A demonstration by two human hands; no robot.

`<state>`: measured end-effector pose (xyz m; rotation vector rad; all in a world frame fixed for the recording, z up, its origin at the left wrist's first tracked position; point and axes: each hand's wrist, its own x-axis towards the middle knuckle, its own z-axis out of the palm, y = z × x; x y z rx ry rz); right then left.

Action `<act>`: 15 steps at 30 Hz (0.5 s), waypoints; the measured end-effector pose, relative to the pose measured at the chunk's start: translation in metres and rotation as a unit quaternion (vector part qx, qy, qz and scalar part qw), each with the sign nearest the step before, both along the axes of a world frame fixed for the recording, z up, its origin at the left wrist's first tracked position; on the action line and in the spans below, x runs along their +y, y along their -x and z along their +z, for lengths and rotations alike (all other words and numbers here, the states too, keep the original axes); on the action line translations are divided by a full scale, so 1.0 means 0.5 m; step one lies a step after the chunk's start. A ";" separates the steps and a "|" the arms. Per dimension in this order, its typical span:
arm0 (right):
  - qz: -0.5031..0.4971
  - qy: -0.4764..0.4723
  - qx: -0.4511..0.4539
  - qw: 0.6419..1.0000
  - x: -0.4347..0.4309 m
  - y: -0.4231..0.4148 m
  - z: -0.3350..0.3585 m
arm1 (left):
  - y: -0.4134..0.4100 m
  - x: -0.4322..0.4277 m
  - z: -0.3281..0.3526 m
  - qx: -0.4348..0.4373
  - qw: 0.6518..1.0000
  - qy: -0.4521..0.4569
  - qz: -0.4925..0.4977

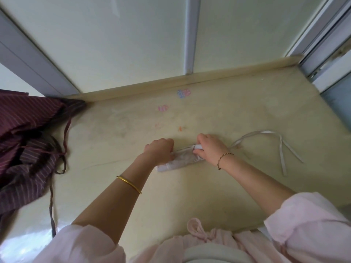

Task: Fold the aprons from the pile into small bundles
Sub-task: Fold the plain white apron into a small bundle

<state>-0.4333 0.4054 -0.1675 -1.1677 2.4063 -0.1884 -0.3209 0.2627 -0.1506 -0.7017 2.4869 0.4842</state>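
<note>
White apron bundle: middle of the table, both ends covered.
Left hand: curled over its left end, fingertips hidden.
Right hand: gripping the right end.
Maroon pile: cut off at left.

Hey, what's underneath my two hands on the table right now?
A rolled white apron: the left hand holds its left end, the right hand its right end. Its strap trails right across the table. The cloth directly beneath the palms is covered.
</note>
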 end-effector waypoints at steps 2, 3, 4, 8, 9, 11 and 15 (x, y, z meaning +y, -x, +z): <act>-0.002 -0.007 -0.016 1.000 0.000 0.001 0.006 | 0.003 0.007 0.002 -0.010 1.000 0.017 -0.010; 0.000 -0.012 -0.028 1.000 0.001 0.001 0.009 | 0.005 0.013 0.004 -0.016 0.999 0.028 -0.019; 0.002 -0.015 -0.045 0.999 0.004 0.001 0.014 | 0.007 0.020 0.009 -0.022 0.998 0.042 -0.034; 0.018 0.034 -0.101 0.994 0.019 0.000 0.043 | 0.028 0.047 0.044 0.007 0.994 0.029 -0.103; 0.032 0.052 -0.095 0.994 0.020 0.002 0.055 | 0.036 0.056 0.062 0.017 0.994 -0.008 -0.104; 0.055 0.072 -0.085 0.992 0.020 0.009 0.082 | 0.054 0.068 0.098 0.023 0.993 -0.077 -0.090; 0.058 0.068 -0.073 0.993 0.025 0.022 0.118 | 0.070 0.074 0.127 0.022 0.986 -0.147 -0.078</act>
